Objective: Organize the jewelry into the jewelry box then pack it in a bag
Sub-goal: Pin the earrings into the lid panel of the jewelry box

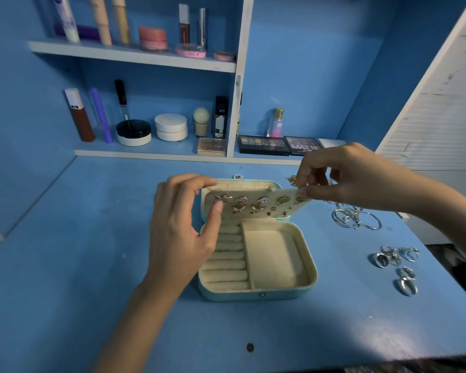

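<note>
A teal jewelry box [256, 292] lies open on the blue desk, with cream ring rolls on its left and a bare compartment on its right. A cream earring panel [253, 205] stands up from its hinge, studded with several earrings. My right hand [342, 176] pinches the panel's right end. My left hand [183, 224] hovers at the panel's left end, thumb and forefinger curled near a star-shaped earring [223, 198]; I cannot tell whether they touch it. Silver hoop earrings [357, 219] and several silver rings [396, 262] lie on the desk to the right. A gold piece [292, 181] lies behind my right fingers.
Shelves at the back hold cosmetics: tubes, jars, a perfume bottle [276, 122] and eyeshadow palettes [264, 145]. A white slatted panel [436, 125] rises on the right. No bag is in view. A small dark hole [250, 347] marks the desk's front.
</note>
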`<move>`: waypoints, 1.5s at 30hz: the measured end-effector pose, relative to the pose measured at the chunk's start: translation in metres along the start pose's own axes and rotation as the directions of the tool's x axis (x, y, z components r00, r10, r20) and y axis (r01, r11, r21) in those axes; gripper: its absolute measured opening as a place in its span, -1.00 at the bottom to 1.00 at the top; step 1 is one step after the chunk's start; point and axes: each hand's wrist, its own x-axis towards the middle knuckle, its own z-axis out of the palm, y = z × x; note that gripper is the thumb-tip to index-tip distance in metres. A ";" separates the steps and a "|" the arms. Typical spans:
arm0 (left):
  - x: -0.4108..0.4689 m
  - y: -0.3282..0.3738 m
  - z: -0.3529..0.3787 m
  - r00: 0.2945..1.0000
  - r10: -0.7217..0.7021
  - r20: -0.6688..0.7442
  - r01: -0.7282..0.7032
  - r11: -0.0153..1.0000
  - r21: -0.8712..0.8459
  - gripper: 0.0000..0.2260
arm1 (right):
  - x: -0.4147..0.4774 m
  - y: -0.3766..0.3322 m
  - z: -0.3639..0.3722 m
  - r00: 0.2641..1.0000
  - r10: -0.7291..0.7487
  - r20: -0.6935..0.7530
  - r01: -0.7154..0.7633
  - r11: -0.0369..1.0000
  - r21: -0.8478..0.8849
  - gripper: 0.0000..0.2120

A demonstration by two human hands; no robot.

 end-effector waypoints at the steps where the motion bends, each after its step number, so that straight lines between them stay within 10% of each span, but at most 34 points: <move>1: 0.000 -0.003 0.000 0.999 0.036 0.010 -0.036 0.999 0.012 -0.81 | -0.001 -0.001 0.000 1.000 -0.004 0.006 0.004 1.000 0.000 -0.95; 28: -0.027 -0.017 -0.013 0.966 0.249 0.066 -0.245 0.968 -0.058 -0.93 | 0.067 -0.061 0.041 0.893 -0.157 0.422 0.022 0.951 0.307 -0.85; 45: -0.025 -0.016 -0.015 0.958 0.274 0.083 -0.270 0.961 -0.052 -0.91 | 0.068 -0.062 0.044 0.888 -0.222 0.404 0.113 0.954 0.277 -0.89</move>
